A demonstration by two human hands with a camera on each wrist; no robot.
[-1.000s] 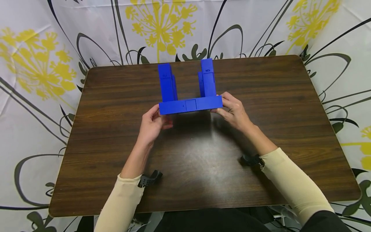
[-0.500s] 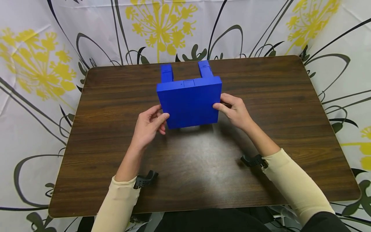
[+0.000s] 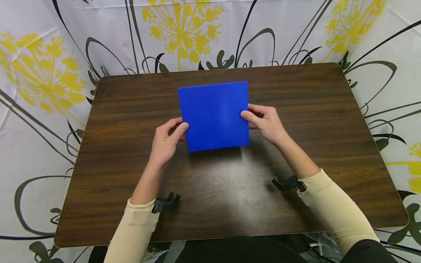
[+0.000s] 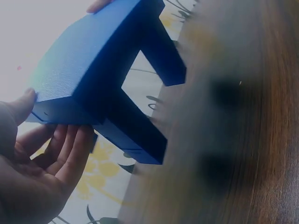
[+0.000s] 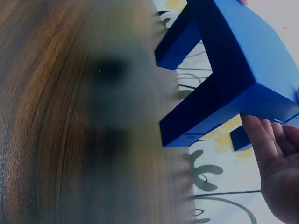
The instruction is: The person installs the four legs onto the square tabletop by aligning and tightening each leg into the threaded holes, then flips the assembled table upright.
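Note:
In the head view a small blue stool (image 3: 213, 117), with a flat square top, is held above the table between both hands. Its top faces the head camera and hides the legs there. Both wrist views show the legs (image 4: 140, 135) below the top, their ends over the tabletop. My left hand (image 3: 166, 140) grips the left edge, thumb at the top face, other fingers underneath. On the opposite edge my right hand (image 3: 268, 124) holds it likewise, its thumb lying on the top face; the right wrist view shows its fingers (image 5: 261, 140) under the edge.
A dark wood-grain table (image 3: 115, 175) with rounded corners lies beneath the stool. White cloth with yellow and grey plant patterns (image 3: 184, 33) hangs behind and at the sides. Black bands with cameras (image 3: 166, 202) sit on the wrists.
The stool has tipped over in the hands: its legs first pointed away with a narrow side showing, and now the square top faces the head camera. The thumbs have come onto the top face.

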